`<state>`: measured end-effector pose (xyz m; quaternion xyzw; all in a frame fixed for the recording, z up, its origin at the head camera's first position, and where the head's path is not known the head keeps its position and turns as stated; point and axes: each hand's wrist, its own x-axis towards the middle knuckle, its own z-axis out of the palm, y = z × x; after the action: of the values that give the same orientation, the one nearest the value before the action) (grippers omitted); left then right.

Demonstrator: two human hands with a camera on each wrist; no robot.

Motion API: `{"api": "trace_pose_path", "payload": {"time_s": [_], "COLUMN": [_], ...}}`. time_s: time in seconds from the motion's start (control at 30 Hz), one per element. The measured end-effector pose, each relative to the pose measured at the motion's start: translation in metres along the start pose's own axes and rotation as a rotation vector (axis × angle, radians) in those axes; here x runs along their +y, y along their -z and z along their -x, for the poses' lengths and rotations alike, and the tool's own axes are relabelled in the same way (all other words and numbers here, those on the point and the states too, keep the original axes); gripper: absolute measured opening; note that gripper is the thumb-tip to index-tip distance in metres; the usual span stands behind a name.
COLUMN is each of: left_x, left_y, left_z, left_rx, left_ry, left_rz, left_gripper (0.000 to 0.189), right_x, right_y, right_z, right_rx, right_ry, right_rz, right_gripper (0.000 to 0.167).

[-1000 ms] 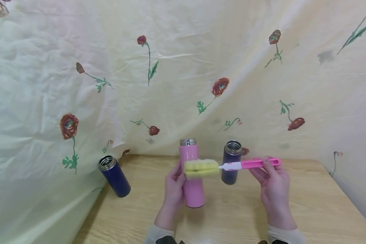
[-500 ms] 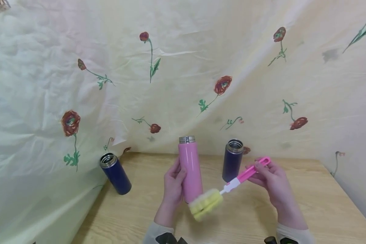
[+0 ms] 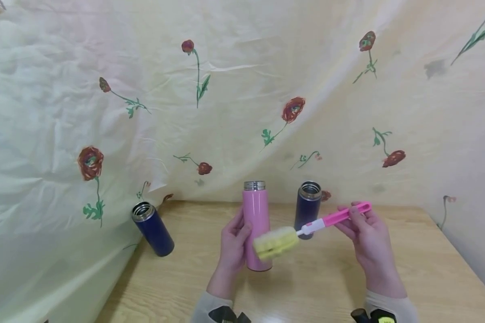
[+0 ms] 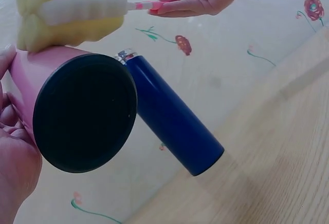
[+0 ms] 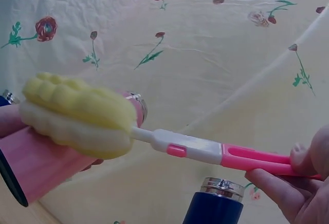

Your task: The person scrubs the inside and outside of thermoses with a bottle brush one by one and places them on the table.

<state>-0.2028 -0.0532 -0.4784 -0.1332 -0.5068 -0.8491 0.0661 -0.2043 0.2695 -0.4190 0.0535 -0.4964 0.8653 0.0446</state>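
Note:
My left hand (image 3: 233, 240) grips a pink thermos bottle (image 3: 257, 211) around its side. The bottle is held upright with its steel neck uncapped, and its dark base (image 4: 85, 113) shows in the left wrist view. My right hand (image 3: 369, 237) pinches the pink handle of a bottle brush (image 3: 335, 218) between thumb and fingers. Its yellow-and-white sponge head (image 5: 77, 116) lies across the lower front of the pink bottle, outside it; whether they touch I cannot tell for sure.
One dark blue bottle (image 3: 152, 229) without a cap stands at the table's left edge. A second blue bottle (image 3: 307, 208) stands behind the brush. Flowered cloth (image 3: 234, 112) hangs behind the wooden table (image 3: 315, 287).
The brush head swung down toward the bottle's base, then back up and slightly right. My left hand has shifted a little to the right with the pink bottle. Both blue bottles stayed put.

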Motion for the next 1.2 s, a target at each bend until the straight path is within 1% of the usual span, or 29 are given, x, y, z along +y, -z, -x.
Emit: {"api": "trace_pose_path", "payload": {"time_s": [0.13, 0.23, 0.33, 0.4, 0.5, 0.6, 0.7, 0.8, 0.87, 1.03, 1.2], "left_x": [-0.001, -0.002, -0.002, -0.002, -0.001, 0.0, -0.001, -0.001, -0.001, -0.002, -0.003], "left_y": [-0.001, -0.002, -0.004, -0.005, -0.008, -0.011, -0.013, -0.014, -0.014, -0.014, -0.013], "left_z": [-0.002, -0.003, -0.003, -0.002, -0.001, 0.0, 0.001, 0.002, 0.003, 0.004, 0.004], "left_rx": [-0.001, 0.009, 0.015, 0.024, 0.019, 0.012, 0.0, -0.016, -0.025, -0.017, -0.016], "left_ry": [-0.004, 0.003, 0.017, 0.035, 0.055, 0.065, 0.062, 0.047, 0.035, 0.018, 0.005], "left_rz": [-0.011, -0.036, -0.076, -0.121, -0.217, -0.299, -0.336, -0.348, -0.352, -0.37, -0.368], "left_gripper": [0.061, 0.06, 0.062, 0.064, 0.068, 0.07, 0.07, 0.07, 0.07, 0.07, 0.069], "right_x": [-0.001, -0.003, -0.005, -0.007, -0.009, -0.011, -0.012, -0.012, -0.012, -0.011, -0.01], "right_y": [-0.002, -0.003, -0.004, -0.005, -0.006, -0.007, -0.01, -0.013, -0.016, -0.02, -0.022], "right_z": [-0.003, -0.004, -0.004, -0.003, -0.002, -0.002, -0.002, -0.001, -0.001, 0.0, 0.002], "right_rx": [0.062, 0.12, 0.182, 0.214, 0.257, 0.297, 0.327, 0.35, 0.366, 0.383, 0.402], "right_ry": [-0.016, -0.013, -0.001, 0.01, 0.032, 0.055, 0.073, 0.091, 0.103, 0.124, 0.145], "right_rz": [-0.121, -0.25, -0.402, -0.493, -0.605, -0.671, -0.714, -0.728, -0.726, -0.705, -0.675], "right_gripper": [0.02, 0.019, 0.018, 0.018, 0.016, 0.017, 0.018, 0.017, 0.017, 0.013, 0.023]}}
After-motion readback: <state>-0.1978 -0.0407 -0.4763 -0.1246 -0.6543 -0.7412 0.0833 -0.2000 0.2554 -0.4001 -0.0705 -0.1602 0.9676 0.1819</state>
